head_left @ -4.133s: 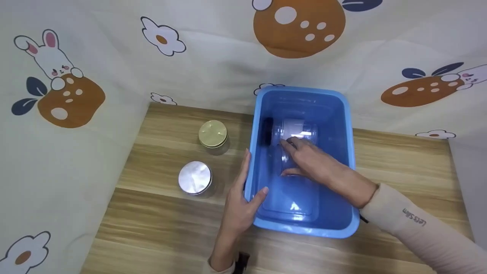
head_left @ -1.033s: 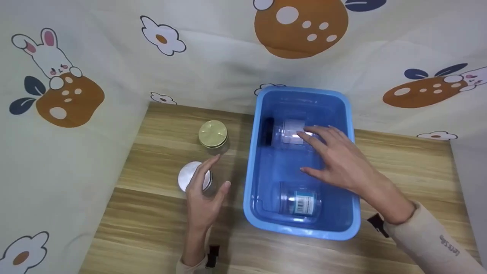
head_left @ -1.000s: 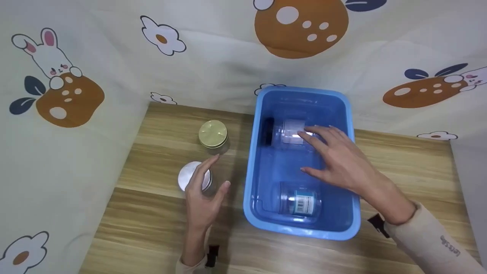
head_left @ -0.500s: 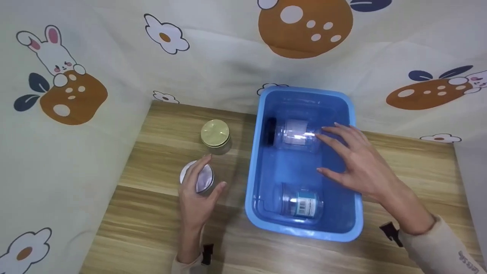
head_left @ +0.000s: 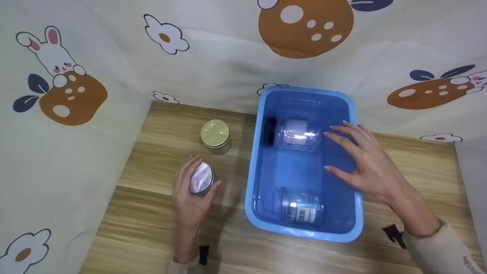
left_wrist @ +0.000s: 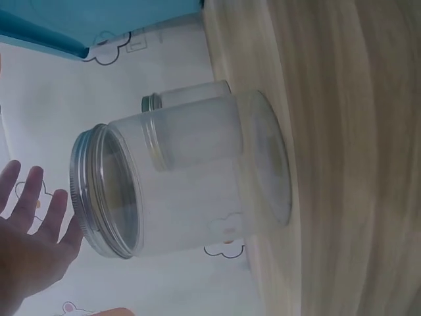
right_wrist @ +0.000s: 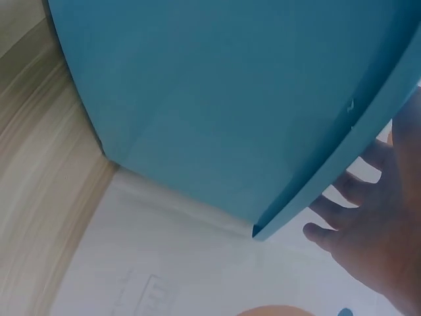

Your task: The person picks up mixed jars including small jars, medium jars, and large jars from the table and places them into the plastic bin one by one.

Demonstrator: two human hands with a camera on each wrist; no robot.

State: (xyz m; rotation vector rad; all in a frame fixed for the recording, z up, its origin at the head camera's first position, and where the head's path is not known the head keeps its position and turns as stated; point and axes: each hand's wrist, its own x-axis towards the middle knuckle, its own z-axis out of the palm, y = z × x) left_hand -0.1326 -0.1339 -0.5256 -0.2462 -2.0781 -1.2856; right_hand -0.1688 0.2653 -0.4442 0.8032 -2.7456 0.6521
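My left hand [head_left: 191, 198] is at the silver-lidded clear jar [left_wrist: 191, 184], fingers and thumb spread around its lid [head_left: 201, 178]. In the left wrist view, the fingertips are right at the lid's rim and the jar stands upright on the table. Over the right side of the blue tub [head_left: 252, 163] hovers my right hand [head_left: 367, 167], fingers spread and holding nothing. Two clear jars lie on their sides in the tub: one with a black lid [head_left: 270, 131] at the far end, one with a barcode label [head_left: 305, 214] at the near end.
A gold-lidded jar [head_left: 215, 133] stands behind the silver-lidded one, left of the tub. A printed cloth [head_left: 220, 57] backs the wooden table [head_left: 152, 213] and rises at its sides.
My left hand has left the tub's rim and come to the silver lid. My right hand has let go in the tub and drawn right. The barcode-labelled jar now lies at the near end.
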